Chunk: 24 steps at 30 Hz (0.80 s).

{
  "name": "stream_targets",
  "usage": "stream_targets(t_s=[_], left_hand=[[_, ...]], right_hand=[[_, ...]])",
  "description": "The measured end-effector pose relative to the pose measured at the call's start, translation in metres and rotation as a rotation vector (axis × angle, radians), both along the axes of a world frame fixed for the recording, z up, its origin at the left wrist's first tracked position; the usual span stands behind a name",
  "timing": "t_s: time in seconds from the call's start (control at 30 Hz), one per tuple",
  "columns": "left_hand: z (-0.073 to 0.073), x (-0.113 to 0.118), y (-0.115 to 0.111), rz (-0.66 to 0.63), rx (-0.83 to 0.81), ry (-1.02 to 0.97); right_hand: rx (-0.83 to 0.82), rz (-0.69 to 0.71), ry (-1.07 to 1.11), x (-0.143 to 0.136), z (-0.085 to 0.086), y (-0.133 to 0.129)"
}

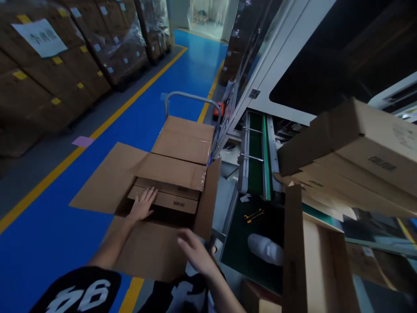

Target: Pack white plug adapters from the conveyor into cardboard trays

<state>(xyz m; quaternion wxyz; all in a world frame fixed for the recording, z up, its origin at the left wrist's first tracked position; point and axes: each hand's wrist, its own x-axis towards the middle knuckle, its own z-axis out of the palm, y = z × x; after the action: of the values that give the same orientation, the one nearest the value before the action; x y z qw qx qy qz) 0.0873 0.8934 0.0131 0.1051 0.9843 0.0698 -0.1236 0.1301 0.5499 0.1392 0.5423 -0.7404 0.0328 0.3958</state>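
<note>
An open cardboard carton [153,250] stands before me with its flaps folded outward. Inside it lie flat brown boxes [179,204] with dark print on their sides. My left hand [143,203] rests on these boxes at their left end, fingers stretched out, gripping nothing. Over the carton's near right corner hovers my right hand [193,248], its fingers extended and nothing in them. Behind the open carton sits a closed, taped carton [185,134] next to the trolley handle [192,94].
A machine with a green conveyor [256,152] stands to the right. On the dark bench lie a yellow wrench [253,216] and a white wrapped roll [265,249]. Printed boxes [374,152] and an open long box [321,261] are at right. Wrapped pallets [65,78] line the left.
</note>
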Motion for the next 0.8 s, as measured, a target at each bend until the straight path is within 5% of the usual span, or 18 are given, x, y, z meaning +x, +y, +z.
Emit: stream_targets(t_s=[0.1, 0.2, 0.33, 0.5, 0.6, 0.67, 0.8], left_hand=[[-0.021, 0.018, 0.017, -0.133, 0.028, 0.038], [-0.045, 0.010, 0.025, -0.207, 0.126, 0.039], [-0.071, -0.005, 0.020, -0.184, 0.282, 0.052], [-0.084, 0.019, -0.002, -0.409, 0.113, 0.148], [-0.073, 0.041, -0.014, -0.408, 0.041, 0.159], [-0.053, 0.047, -0.017, -0.422, 0.032, 0.188], [0.028, 0.041, -0.006, -0.455, 0.080, 0.181]], right_hand=[[-0.194, 0.203, -0.168, -0.003, -0.045, 0.080], [-0.404, 0.339, -0.306, 0.007, -0.089, 0.124], [-0.637, 0.482, -0.458, 0.018, -0.131, 0.135], [-0.812, 0.616, -0.537, 0.020, -0.155, 0.127], [-0.838, 0.656, -0.594, 0.028, -0.153, 0.132], [-0.826, 0.665, -0.641, 0.035, -0.136, 0.136], [-0.696, 0.613, -0.802, 0.030, -0.058, 0.120]])
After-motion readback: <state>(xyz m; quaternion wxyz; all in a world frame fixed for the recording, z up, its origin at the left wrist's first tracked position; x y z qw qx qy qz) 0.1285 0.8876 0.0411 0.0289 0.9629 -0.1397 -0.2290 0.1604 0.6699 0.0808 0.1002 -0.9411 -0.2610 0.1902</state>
